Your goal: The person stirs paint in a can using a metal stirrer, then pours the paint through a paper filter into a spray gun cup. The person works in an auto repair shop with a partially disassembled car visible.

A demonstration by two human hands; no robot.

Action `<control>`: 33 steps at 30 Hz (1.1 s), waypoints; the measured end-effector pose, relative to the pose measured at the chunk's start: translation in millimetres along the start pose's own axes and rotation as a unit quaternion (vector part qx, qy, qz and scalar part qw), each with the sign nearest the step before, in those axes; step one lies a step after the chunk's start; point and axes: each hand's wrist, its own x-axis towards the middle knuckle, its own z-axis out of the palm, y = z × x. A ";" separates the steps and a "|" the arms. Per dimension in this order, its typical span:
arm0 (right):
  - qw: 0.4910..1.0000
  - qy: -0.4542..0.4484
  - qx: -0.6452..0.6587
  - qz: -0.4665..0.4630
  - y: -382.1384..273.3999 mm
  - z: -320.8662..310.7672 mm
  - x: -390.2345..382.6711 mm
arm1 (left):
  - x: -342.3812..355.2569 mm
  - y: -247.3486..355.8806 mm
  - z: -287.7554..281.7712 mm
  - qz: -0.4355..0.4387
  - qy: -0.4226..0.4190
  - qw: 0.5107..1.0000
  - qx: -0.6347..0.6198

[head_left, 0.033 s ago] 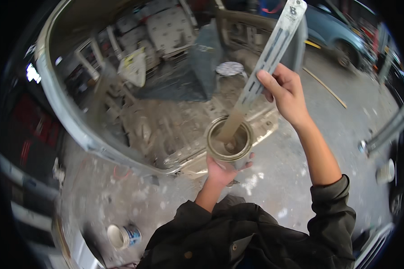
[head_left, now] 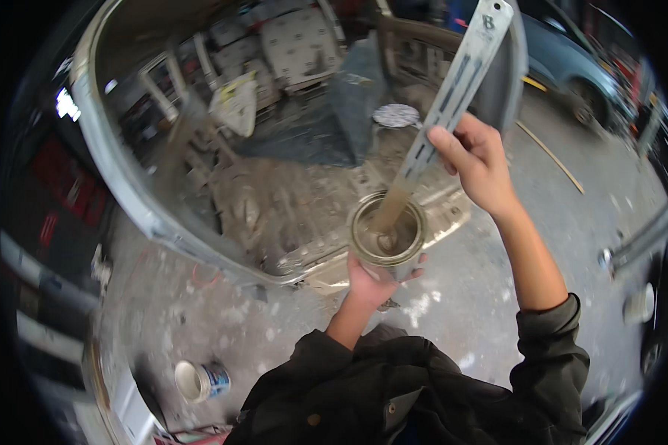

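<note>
My left hand point(head_left: 373, 282) supports an open round metal can point(head_left: 388, 257) from beneath, its fingers wrapped round the lower side. A greyish-brown coating covers the inside of the can. In my right hand point(head_left: 476, 159) is a long, flat, slotted mixing stick point(head_left: 462, 74), pinched about midway between thumb and fingers. It leans up to the right, and its coated lower end reaches into the can. How deep the contents are I cannot tell.
Ahead is a stripped vehicle body with a bare, dirty floor point(head_left: 274, 204) and a curved door frame point(head_left: 126, 200). A round-topped stool point(head_left: 395, 115) stands inside. A white bucket point(head_left: 193, 382) sits at lower left, a wooden strip point(head_left: 551, 157) lies at right, and a blue car point(head_left: 571, 67) stands beyond.
The view has shifted slightly, so the surroundings sit farther right. Within the can, the stick's lower end has moved a little toward the middle. Both hands keep their hold.
</note>
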 end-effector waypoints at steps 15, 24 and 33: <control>0.926 -0.366 0.082 0.048 139.2 157.1 176.9 | 18.5 166.7 -27.7 0.277 0.301 0.906 0.107; 0.878 -0.471 0.008 -0.089 264.2 284.0 360.3 | 68.6 326.5 -98.5 0.412 0.329 0.846 0.083; 0.833 -0.524 0.162 -0.077 372.1 395.1 461.7 | 111.8 473.8 -198.5 0.481 0.312 0.817 0.060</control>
